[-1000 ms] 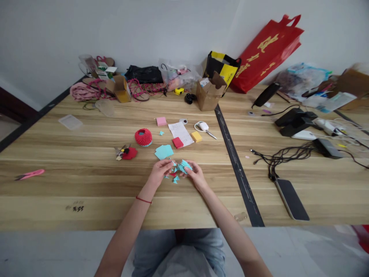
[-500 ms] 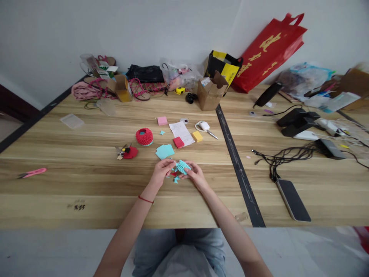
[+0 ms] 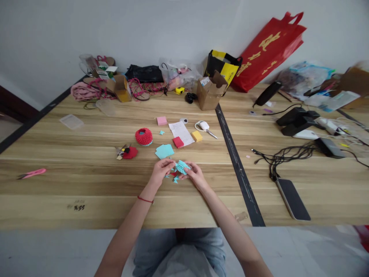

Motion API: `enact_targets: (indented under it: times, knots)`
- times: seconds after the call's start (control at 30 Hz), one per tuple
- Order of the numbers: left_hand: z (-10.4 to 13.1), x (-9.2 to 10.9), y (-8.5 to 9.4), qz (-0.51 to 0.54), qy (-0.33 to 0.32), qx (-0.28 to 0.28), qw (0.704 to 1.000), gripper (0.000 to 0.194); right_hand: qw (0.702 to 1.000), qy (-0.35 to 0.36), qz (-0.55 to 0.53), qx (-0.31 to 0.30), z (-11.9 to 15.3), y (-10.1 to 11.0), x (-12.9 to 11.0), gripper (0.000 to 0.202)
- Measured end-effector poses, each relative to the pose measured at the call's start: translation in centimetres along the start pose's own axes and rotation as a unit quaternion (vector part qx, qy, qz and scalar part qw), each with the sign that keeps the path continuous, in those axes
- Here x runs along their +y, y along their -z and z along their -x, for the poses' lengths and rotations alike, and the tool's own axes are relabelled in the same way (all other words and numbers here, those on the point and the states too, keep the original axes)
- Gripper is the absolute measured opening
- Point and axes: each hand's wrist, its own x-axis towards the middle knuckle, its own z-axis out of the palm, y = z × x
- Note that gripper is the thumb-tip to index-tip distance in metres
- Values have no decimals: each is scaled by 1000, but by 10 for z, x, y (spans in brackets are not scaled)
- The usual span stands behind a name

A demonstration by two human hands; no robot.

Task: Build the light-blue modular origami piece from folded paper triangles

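Observation:
A light-blue origami piece, built of many small folded paper units, is gripped by my right hand with the thumb over its front. My left hand is closed in a pinch at the piece's left edge; what lies between its fingertips is too small to make out. Loose folded blue paper pieces and a bit of red paper lie under the hands. Just beyond are light-blue paper sheets. A red origami bowl with a blue base stands farther left.
Beyond the hands lie a written paper sheet, a red paper stack, a yellow stack, a pink stack and scissors. Pink snips rest far left. Cables and a power bank occupy the right.
Both hands keep nearly the same hold on the blue origami piece. The whole view has shifted very slightly; nothing else visibly differs.

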Motion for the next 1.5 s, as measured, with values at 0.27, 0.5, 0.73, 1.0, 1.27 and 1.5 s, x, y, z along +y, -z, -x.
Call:
enact_targets:
  times: [0.27,0.5,0.73,1.0,1.27,1.5]
  knots:
    - [3,1,-3,-56,-14,0,998,30,999,9,28,-14,0,0,-3,41]
    - [1,-3,-2,-63,-57,-41,996,34,999,18,32,-9,1,-1,-1,42]
    - [0,0,0,-89,-69,-54,992,33,999,7,33,-10,0,-2,-3,42]
    - [3,6,-2,-96,-72,-33,992,32,998,37,52,8,-1,-5,-1,44]
    - [2,4,-1,-84,-58,-3,995,29,997,42,70,9,-2,-6,0,45]
    - [-6,12,18,0,-94,89,992,29,998,35,42,33,0,-2,-8,43]
